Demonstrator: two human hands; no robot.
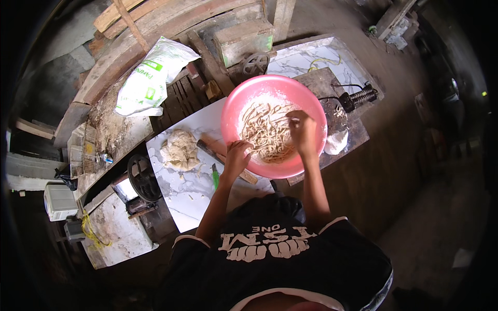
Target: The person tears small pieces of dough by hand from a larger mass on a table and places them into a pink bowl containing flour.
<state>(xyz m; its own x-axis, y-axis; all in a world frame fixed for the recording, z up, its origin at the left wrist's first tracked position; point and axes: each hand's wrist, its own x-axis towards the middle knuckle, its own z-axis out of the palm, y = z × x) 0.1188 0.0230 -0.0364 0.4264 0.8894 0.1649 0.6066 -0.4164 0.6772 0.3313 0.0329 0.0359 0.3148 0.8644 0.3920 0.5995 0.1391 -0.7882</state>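
A white sack (150, 78) lies far left, and a dough lump (180, 150) waits on the table (192, 197). Both hands work inside the pink basin (236, 106), close for reach: left hand (237, 157) loosely curled at the near rim, right hand (302, 132) spread over floured dough strips (267, 132).

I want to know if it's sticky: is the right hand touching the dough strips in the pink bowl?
Touching. The head view shows the right hand pressed down among the dough strips in the pink bowl.

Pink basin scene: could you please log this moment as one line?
left hand: on pink basin rim | right hand: in floured dough strips | dough lump: on slab
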